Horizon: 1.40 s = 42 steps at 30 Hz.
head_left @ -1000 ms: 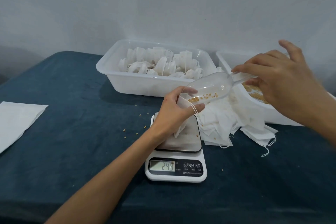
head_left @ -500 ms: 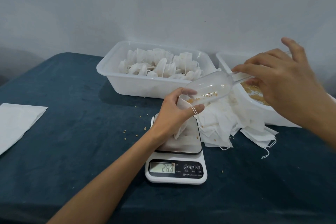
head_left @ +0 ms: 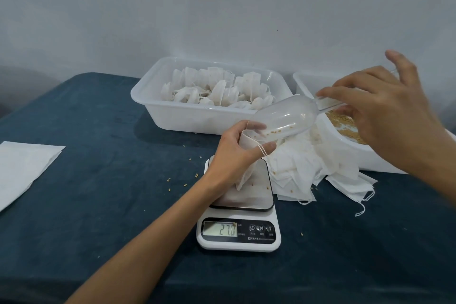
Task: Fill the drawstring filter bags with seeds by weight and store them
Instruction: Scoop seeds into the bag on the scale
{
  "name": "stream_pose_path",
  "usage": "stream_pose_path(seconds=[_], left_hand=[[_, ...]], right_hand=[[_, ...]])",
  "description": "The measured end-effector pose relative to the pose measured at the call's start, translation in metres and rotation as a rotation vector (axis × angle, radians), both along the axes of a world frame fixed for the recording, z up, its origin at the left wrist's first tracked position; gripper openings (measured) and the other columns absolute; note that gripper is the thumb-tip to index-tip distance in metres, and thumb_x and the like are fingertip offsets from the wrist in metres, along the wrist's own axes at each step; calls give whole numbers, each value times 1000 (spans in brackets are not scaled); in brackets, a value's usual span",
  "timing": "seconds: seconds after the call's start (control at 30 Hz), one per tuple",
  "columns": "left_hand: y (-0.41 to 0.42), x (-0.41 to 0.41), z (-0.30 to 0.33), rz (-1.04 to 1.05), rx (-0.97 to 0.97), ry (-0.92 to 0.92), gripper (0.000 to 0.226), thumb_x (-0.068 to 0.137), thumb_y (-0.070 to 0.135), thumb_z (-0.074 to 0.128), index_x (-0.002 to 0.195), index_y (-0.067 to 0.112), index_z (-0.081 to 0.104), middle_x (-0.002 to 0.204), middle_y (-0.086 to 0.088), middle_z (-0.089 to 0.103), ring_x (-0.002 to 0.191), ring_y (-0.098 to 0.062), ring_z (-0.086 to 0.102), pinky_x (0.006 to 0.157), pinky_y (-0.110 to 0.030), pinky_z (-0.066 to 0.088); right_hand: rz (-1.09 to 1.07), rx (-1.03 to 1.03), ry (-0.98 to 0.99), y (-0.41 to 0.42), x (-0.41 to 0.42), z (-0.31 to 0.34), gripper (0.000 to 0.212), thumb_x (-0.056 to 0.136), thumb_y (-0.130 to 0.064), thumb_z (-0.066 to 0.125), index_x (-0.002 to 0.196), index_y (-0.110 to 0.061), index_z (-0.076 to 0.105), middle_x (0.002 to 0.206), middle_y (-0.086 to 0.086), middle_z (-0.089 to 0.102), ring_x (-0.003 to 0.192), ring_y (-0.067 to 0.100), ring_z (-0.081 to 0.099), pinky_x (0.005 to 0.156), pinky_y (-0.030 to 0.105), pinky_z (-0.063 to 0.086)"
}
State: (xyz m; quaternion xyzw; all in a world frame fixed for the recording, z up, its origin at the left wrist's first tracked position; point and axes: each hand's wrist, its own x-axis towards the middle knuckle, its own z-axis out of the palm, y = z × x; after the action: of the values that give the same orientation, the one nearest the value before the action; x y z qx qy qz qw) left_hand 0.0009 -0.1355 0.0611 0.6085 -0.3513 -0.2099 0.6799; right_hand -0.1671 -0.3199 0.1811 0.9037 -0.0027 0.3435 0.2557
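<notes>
Fewer seeds (head_left: 274, 132) in scoop (head_left: 283, 116), right-hand (head_left: 385, 116) grip on handle, left (head_left: 237, 153) pinching bag (head_left: 246, 140) rim.

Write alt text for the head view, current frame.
Right hand tips a clear scoop of seeds into a filter bag that the left hand holds open on a scale reading about 27. Behind stand a tub of bags and a seed tub.

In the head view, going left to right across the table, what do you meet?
Folded white sheet → tray of filled bags → left hand holding the filter bag over the scale → scoop → right hand.
</notes>
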Motion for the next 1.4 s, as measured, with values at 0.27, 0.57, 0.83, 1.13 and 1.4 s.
stream_pose_path(seconds=[0.27, 0.57, 0.83, 1.13, 1.4], left_hand=[[1, 0, 2, -3, -6, 23, 35, 83, 21, 86, 115, 23, 71, 111, 1, 74, 99, -21, 72, 89, -32, 53], [1, 0, 3, 12, -9, 11, 27, 88, 26, 82, 113, 21, 72, 93, 12, 72, 87, -12, 67, 83, -31, 51], [-1, 1, 1, 7, -5, 9, 37, 77, 40, 81, 111, 28, 73, 94, 15, 73, 92, -14, 68, 86, -34, 53], [0, 2, 1, -2, -6, 15, 38, 75, 36, 83, 111, 30, 72, 93, 10, 74, 94, -28, 73, 85, -40, 58], [-1, 3, -1, -13, 5, 8, 37, 76, 33, 81, 112, 31, 71, 97, 7, 75, 92, -25, 73, 84, -45, 60]], right_hand=[[-10, 83, 14, 0, 0, -2, 31, 89, -13, 58, 117, -16, 72, 102, 5, 70, 95, 35, 64, 116, 59, 22], [-50, 578, 112, -26, -4, -10, 35, 88, -3, 72, 116, -25, 70, 106, -2, 71, 99, 26, 63, 104, 42, 33], [-311, 926, -18, -101, 1, -30, 28, 94, -15, 69, 122, -16, 64, 106, 0, 69, 103, 17, 61, 88, 28, 38], [-792, 954, 136, -171, 14, -63, 32, 92, -16, 72, 119, 0, 65, 114, 20, 68, 101, 38, 62, 81, 39, 47], [-931, 905, 301, -184, 17, -77, 16, 93, -13, 69, 102, 0, 64, 95, 15, 66, 87, 32, 60, 71, 36, 46]])
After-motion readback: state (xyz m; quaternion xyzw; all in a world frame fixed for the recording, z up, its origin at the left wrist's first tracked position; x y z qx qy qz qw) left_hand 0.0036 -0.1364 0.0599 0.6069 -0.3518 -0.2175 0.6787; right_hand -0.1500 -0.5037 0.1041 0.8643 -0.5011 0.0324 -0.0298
